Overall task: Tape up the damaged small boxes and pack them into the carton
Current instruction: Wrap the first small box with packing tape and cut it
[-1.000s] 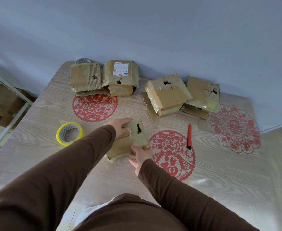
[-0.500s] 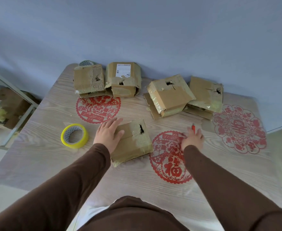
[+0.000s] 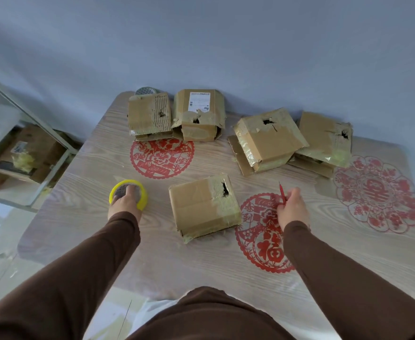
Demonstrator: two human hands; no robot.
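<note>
Table (image 3: 83,217): left hand (image 3: 124,204) grips tape roll (image 3: 141,202).

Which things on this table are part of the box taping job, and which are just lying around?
Job: near box with hole; four damaged boxes at back; yellow tape roll, gripped by left hand; red cutter in right hand.

Lying about: red paper-cuts; grey roll behind boxes.

Left hand (image 3: 125,204): resting on the yellow tape roll (image 3: 128,194), fingers reaching into its core, at 9 o'clock of the torn box (image 3: 204,207).
Right hand (image 3: 292,208): gripping a red utility knife (image 3: 282,192), at 3 o'clock of that box.
Four damaged boxes (image 3: 270,138): sitting at 12 o'clock along the wall.
</note>
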